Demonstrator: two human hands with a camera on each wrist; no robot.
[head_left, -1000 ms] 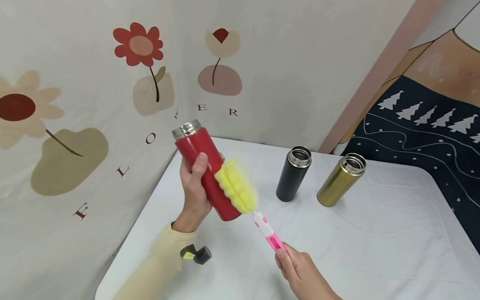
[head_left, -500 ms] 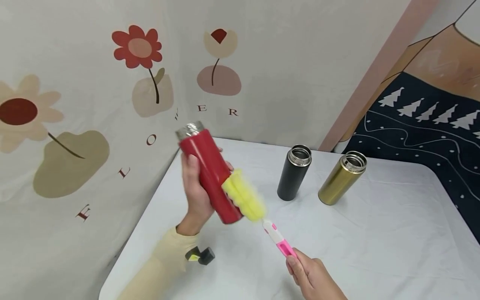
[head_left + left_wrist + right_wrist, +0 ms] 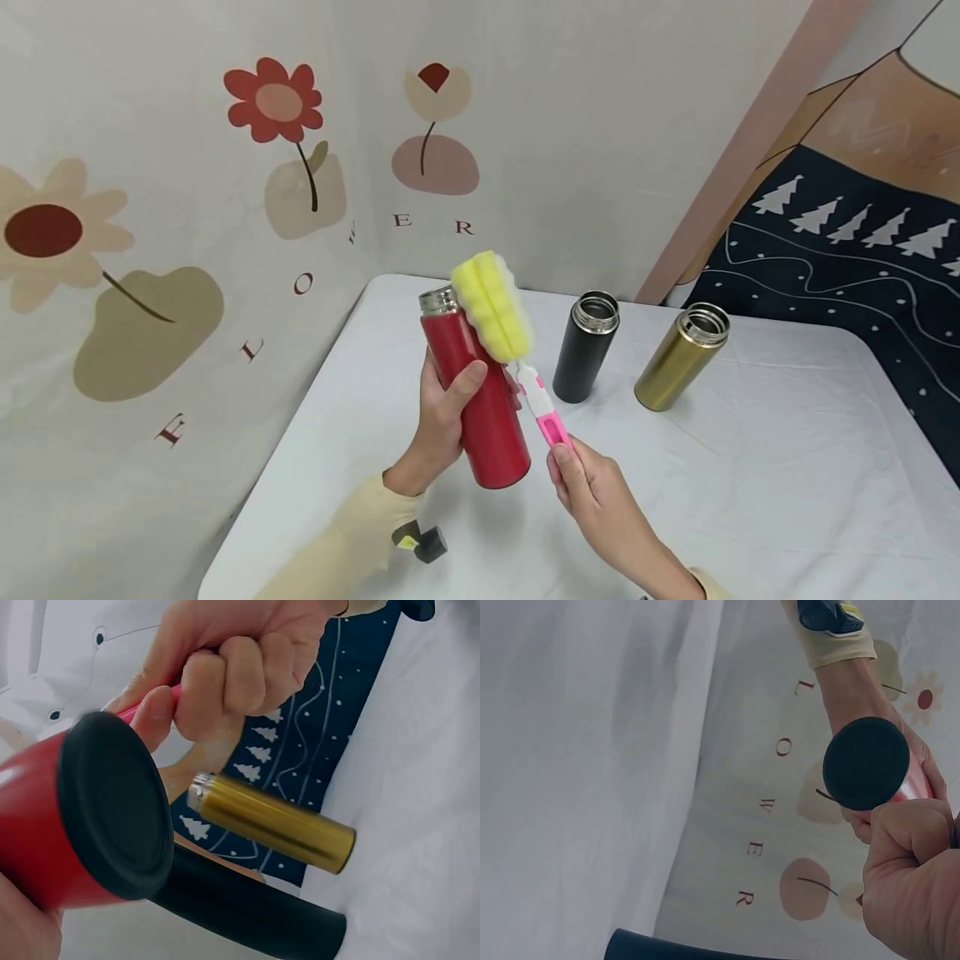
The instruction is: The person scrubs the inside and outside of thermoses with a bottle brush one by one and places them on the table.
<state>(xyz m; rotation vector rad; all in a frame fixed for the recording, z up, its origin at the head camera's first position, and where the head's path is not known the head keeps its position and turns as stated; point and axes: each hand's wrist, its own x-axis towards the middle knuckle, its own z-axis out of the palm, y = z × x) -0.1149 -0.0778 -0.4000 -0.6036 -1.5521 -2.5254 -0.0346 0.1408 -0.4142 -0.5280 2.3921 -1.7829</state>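
A red bottle [image 3: 491,425] with a bare steel neck is held above the table, tilted with its mouth up and to the left. My left hand [image 3: 442,412] grips it around the middle. In the left wrist view the bottle's dark base [image 3: 116,806] faces the camera. My right hand [image 3: 596,496] grips the pink and white handle of a bottle brush [image 3: 491,304]. Its yellow sponge head lies alongside the bottle's upper right side, outside the mouth; whether they touch, I cannot tell. In the right wrist view my curled right hand [image 3: 919,877] hides the brush.
A black bottle [image 3: 585,354] and a gold bottle [image 3: 678,362], both uncapped, stand upright on the white-covered table [image 3: 780,467], right of the red one. A flower-printed cloth wall [image 3: 562,167] rises behind the table.
The red bottle has come down and to the right, turning more upright. The brush has moved up, its sponge passing from the bottle's lower side to near its neck. Both hands kept their grips.
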